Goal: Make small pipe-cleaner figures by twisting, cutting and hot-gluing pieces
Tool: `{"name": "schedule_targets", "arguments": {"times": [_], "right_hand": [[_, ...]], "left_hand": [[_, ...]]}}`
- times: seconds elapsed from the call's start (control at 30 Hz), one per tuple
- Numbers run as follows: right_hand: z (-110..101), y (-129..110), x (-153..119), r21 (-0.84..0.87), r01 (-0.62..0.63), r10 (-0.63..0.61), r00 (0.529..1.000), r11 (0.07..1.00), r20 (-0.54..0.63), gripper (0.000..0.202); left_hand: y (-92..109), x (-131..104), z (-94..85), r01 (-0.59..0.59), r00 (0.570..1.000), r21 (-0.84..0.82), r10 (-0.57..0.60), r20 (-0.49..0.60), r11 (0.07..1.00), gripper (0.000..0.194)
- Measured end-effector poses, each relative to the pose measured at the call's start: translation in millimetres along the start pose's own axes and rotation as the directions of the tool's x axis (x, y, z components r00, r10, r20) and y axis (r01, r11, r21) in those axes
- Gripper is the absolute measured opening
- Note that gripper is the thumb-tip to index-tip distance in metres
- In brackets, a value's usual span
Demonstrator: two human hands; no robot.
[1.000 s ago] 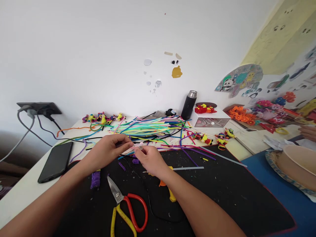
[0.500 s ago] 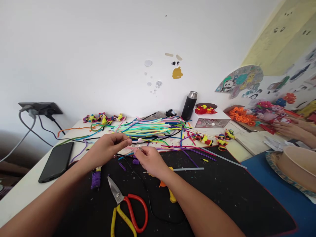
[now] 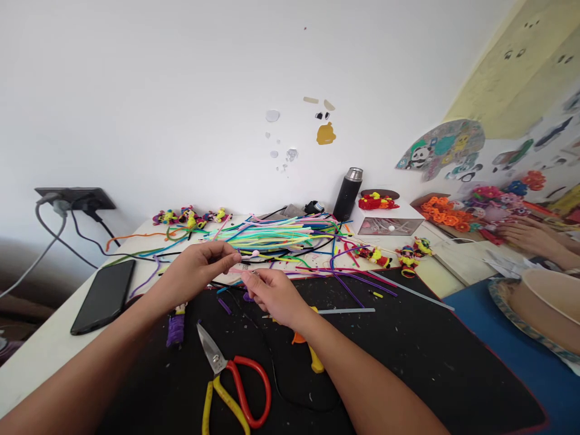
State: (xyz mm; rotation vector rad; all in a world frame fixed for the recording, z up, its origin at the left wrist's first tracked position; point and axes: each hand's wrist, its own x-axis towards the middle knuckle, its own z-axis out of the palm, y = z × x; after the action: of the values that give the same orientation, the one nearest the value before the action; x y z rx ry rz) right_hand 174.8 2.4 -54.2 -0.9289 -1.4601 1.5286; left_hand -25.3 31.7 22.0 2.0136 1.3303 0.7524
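Two narrow pinches noted, centre frame: our left hand (image 3: 203, 267) holds a small pale piece (image 3: 255, 254); our right hand (image 3: 275, 294) meets a thin pink strand (image 3: 234, 270), grip we cannot confirm. Scissors (image 3: 218, 362) lie lower centre-left.

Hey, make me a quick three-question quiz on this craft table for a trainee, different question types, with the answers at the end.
1. True or false: the scissors lie on the black mat.
2. What stands right beside the white box? a) a bowl, b) a black flask, c) a power socket.
3. Is the phone nearer the camera wearer's left hand or right hand?

Key: 1. True. 2. b. 3. The left hand.
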Motion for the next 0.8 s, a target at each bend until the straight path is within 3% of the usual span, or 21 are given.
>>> {"name": "schedule_targets", "arguments": {"times": [0.17, 0.33, 0.53, 0.8], "right_hand": [[-0.4, -0.1, 0.5, -0.005, -0.014, 0.014, 0.999, 1.0, -0.029, 0.054], [0.6, -0.2, 0.1, -0.023, -0.037, 0.037, 0.999, 0.999, -0.036, 0.054], [1.0, -0.3, 0.8, -0.033, -0.046, 0.044, 0.997, 0.998, -0.065, 0.053], [2.7, -0.4, 1.3, -0.014, -0.051, 0.049, 0.995, 0.999, -0.092, 0.053]], "left_hand": [[0.7, -6.2, 5.9, -0.08, 0.989, 0.123, 0.094, -0.113, 0.989, 0.035], [4.5, -11.7, 9.6, -0.216, 0.948, 0.324, 0.277, -0.156, 0.921, 0.027], [6.6, -14.4, 13.1, -0.337, 0.881, 0.542, 0.461, -0.107, 0.77, 0.025], [4.7, -15.3, 14.7, -0.364, 0.861, 0.621, 0.505, -0.061, 0.694, 0.03]]}}
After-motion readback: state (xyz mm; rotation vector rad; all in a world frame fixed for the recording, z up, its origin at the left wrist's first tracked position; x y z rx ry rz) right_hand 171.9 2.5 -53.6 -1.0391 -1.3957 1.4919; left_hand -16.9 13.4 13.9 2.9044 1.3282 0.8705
